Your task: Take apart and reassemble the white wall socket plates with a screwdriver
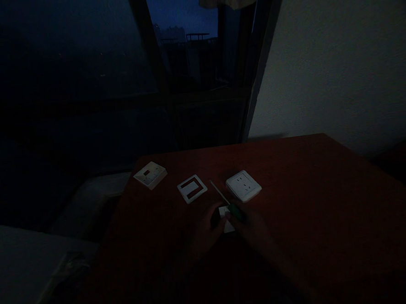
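Note:
Close to my body, my left hand [207, 228] is closed on the left side of a small white plastic piece [228, 226], perhaps a switch or socket part. My right hand [254, 226] is closed round the green handle of a screwdriver [235, 210], its metal shaft pointing forward and left. The right thumb also touches the white piece. Just beyond the hands lie a white cover frame [192, 197] with a dark cut-out and, to its right, a white wall socket [243, 186] with several slots. Dim light hides finger detail.
Everything rests on a reddish-brown table [311, 186]. A white switch box or plate [150, 174] with a small dark opening lies near its far left corner. Behind are a dark window [193, 97] and a pale wall [338, 61] at right.

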A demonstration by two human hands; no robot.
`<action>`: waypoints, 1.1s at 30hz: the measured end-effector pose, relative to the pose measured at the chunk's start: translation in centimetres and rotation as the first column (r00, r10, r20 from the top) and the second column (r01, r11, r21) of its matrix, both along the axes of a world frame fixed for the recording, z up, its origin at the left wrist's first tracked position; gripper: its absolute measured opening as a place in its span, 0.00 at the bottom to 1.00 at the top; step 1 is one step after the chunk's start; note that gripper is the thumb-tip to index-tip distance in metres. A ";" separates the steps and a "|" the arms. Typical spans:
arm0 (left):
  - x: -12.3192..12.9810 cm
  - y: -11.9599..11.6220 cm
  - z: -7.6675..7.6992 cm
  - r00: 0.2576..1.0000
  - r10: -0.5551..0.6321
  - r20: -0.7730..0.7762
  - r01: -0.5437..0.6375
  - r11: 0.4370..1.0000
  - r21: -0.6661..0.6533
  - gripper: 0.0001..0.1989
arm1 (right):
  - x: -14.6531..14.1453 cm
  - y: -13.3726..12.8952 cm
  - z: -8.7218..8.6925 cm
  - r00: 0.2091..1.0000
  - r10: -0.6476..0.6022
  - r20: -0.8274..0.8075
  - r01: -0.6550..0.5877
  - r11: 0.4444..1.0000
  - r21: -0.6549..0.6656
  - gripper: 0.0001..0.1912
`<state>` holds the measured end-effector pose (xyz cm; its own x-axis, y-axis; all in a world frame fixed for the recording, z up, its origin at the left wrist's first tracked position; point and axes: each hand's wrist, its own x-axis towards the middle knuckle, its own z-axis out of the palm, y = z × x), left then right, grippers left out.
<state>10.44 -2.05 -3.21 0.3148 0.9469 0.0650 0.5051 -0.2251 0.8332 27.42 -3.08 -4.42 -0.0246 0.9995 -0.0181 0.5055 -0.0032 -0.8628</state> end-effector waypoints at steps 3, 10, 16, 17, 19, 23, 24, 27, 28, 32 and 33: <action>0.0 0.1 -0.3 0.999 0.005 0.034 -0.004 1.000 -0.031 0.15 | 0.0 0.1 -0.4 1.000 -0.020 -0.006 0.020 1.000 0.016 0.23; 0.0 0.1 -0.8 0.999 0.048 0.018 -0.048 0.999 -0.009 0.15 | -0.3 0.4 -0.2 0.999 -0.026 0.027 0.026 1.000 0.003 0.22; 0.2 0.2 -1.0 0.999 0.052 -0.010 -0.051 0.999 0.017 0.16 | -0.7 0.5 0.5 0.990 -0.025 0.135 0.027 1.000 -0.009 0.20; 0.3 0.1 -0.9 0.998 0.056 -0.021 -0.056 0.998 0.021 0.16 | -0.7 0.5 0.6 0.990 -0.025 0.140 0.026 1.000 -0.011 0.20; 0.3 0.0 -0.8 0.998 0.057 -0.041 -0.056 0.998 0.032 0.16 | -0.6 0.4 0.7 0.993 -0.020 0.120 0.021 1.000 -0.009 0.20; 0.0 -0.1 -0.2 0.997 0.054 -0.061 -0.049 0.996 0.073 0.16 | -0.1 -0.2 0.8 1.000 0.007 0.028 -0.007 1.000 -0.014 0.20; -0.2 -0.1 -0.1 0.996 0.060 -0.069 -0.053 0.995 0.089 0.16 | 0.0 -0.4 0.8 1.000 0.008 0.008 -0.008 1.000 -0.018 0.21; -1.2 0.2 0.3 0.990 0.088 -0.112 -0.074 0.990 0.121 0.16 | 0.2 -0.9 0.8 1.000 0.012 -0.024 -0.012 1.000 -0.013 0.23; -1.5 0.4 0.4 0.987 0.094 -0.128 -0.079 0.989 0.123 0.16 | 0.3 -1.0 0.7 1.000 0.017 -0.024 -0.017 1.000 -0.008 0.24; -3.2 1.3 0.8 0.975 0.136 -0.178 -0.104 0.978 0.178 0.16 | 0.2 -1.0 0.8 0.999 0.047 0.011 -0.047 0.999 0.003 0.28; -3.6 1.6 1.0 0.969 0.156 -0.191 -0.118 0.973 0.199 0.15 | 0.2 -1.0 0.8 0.998 0.053 0.019 -0.053 0.999 -0.001 0.27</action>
